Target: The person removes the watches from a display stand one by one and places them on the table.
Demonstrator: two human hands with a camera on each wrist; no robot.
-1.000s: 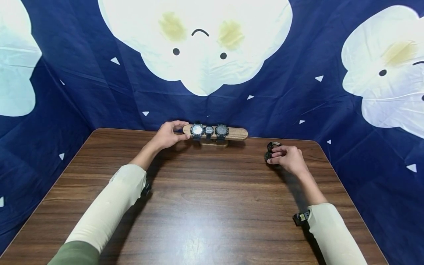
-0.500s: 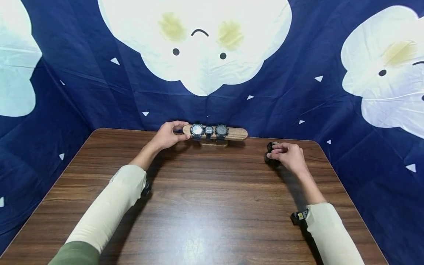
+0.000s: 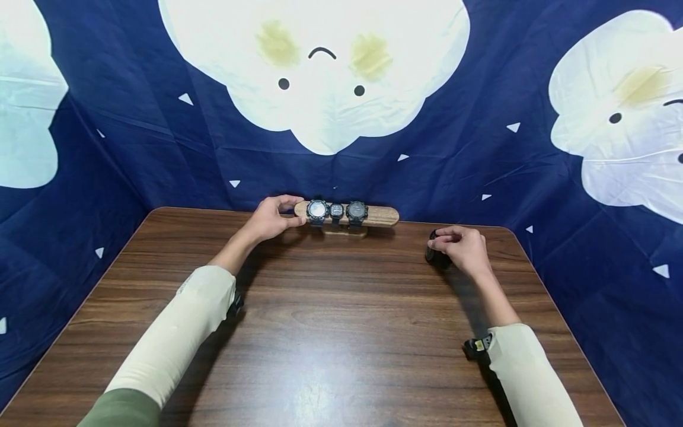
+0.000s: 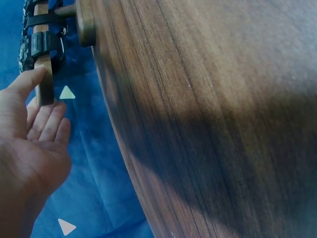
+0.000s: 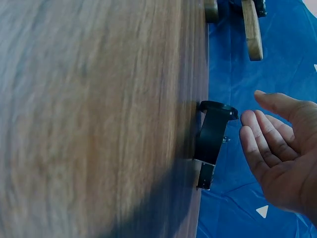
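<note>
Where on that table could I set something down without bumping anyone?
Best is the wide middle of the table, between the two forearms and in front of the wooden stand. A smaller patch lies between the stand and the loose black watch. Crowded: around the left hand and three watches; around the right hand.

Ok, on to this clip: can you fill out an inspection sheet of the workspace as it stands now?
Surface: brown wood-grain table, bright reflection toward the near side.
Job's things: wooden watch stand near the far edge, three dark watches strapped on, its right end bare; off the stand, a black watch near the far edge, further right, and whether it is just one is unclear.
Clutter: nothing seen.
Hands: left hand grips the stand's left end; right hand is at the black watch, contact unclear.
Cables: nothing seen.
Surroundings: blue backdrop with white cloud shapes.
</note>
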